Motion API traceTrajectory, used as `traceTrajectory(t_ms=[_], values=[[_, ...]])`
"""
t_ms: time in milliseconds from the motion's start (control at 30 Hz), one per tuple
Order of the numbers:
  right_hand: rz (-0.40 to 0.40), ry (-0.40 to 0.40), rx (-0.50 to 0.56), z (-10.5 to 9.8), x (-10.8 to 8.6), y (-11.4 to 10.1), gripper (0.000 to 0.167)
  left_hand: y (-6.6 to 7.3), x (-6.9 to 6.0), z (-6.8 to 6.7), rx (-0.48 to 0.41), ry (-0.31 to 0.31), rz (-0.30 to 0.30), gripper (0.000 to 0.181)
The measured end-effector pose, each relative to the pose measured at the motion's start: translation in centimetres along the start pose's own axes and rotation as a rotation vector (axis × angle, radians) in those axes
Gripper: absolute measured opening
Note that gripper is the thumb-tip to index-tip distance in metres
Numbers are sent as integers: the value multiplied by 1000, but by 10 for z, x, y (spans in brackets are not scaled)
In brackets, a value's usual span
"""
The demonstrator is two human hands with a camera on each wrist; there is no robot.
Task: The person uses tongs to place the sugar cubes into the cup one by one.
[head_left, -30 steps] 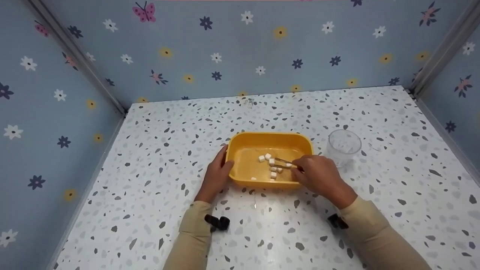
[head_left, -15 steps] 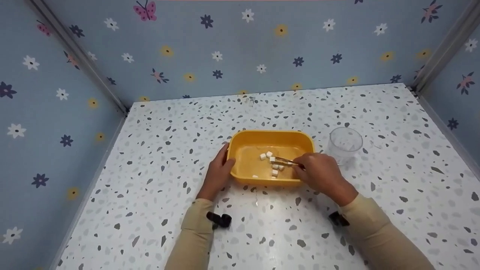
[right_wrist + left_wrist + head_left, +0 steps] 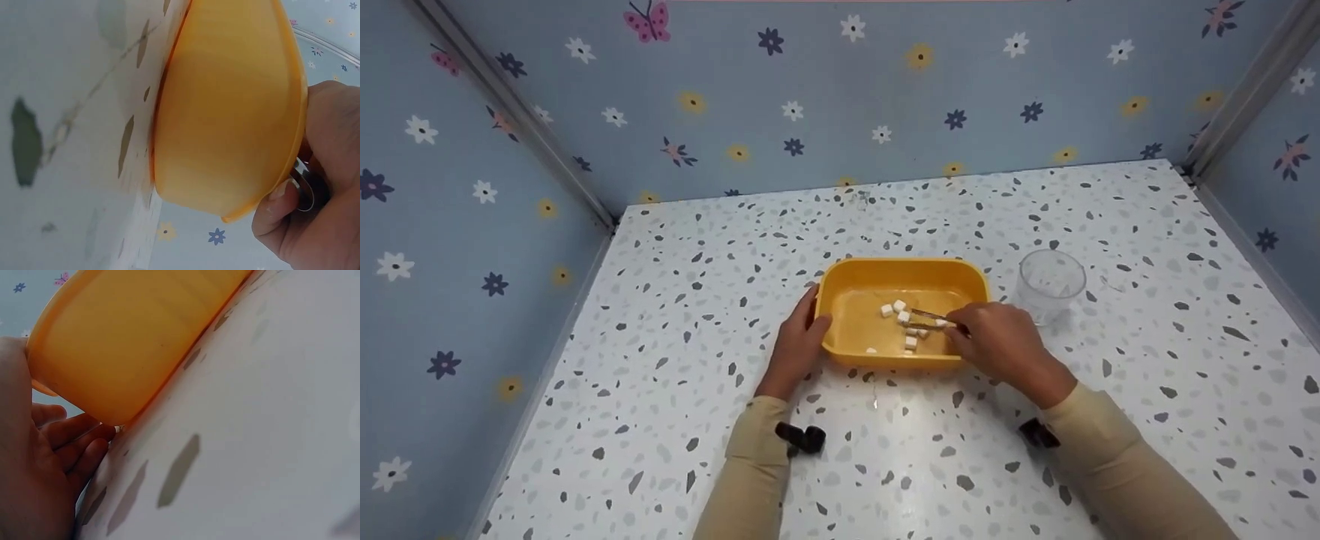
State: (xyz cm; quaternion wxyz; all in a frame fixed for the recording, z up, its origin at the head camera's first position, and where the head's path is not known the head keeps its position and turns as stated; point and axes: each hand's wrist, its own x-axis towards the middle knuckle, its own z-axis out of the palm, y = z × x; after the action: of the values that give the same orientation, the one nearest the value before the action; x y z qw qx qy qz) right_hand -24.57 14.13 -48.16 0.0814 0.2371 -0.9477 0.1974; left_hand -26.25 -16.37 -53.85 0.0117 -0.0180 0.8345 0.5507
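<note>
In the head view, my left hand (image 3: 799, 341) grips the left end of a yellow plastic tub (image 3: 840, 352), thumb at the rim and fingers along the outer wall. The left wrist view has those fingers (image 3: 81, 444) curled by the tub's lower corner. My right hand (image 3: 1005, 341) pinches metal tweezers (image 3: 934, 316) over the tub's right side; their bent end (image 3: 305, 188) shows in the right wrist view. Inside the tub, the tweezer tips stand apart beside a small white cube (image 3: 904, 318). Whether they touch it, I cannot tell. Several similar cubes (image 3: 911, 343) lie around it.
A clear plastic cup (image 3: 1050, 289) stands upright to the right of the tub, just beyond my right hand. Both stand on a white speckled table (image 3: 720, 300). Flower-patterned panels (image 3: 840, 97) rise behind and at both sides.
The tweezer tips came close together half a second ago and are now spread apart again. The white cubes have barely moved. My left hand keeps its hold on the tub.
</note>
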Motion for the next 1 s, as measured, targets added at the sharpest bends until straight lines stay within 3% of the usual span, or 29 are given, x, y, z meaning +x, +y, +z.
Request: traceTrajectory(t_ms=[400, 700, 1000], values=[[-21, -19, 19, -6, 4, 3, 22, 2, 2, 2, 1, 8, 15, 65], [26, -34, -2, -6, 10, 1, 21, 2, 4, 3, -31, 5, 3, 64], [52, -8, 44, 1, 6, 1, 18, 0, 1, 2, -7, 8, 2, 64]])
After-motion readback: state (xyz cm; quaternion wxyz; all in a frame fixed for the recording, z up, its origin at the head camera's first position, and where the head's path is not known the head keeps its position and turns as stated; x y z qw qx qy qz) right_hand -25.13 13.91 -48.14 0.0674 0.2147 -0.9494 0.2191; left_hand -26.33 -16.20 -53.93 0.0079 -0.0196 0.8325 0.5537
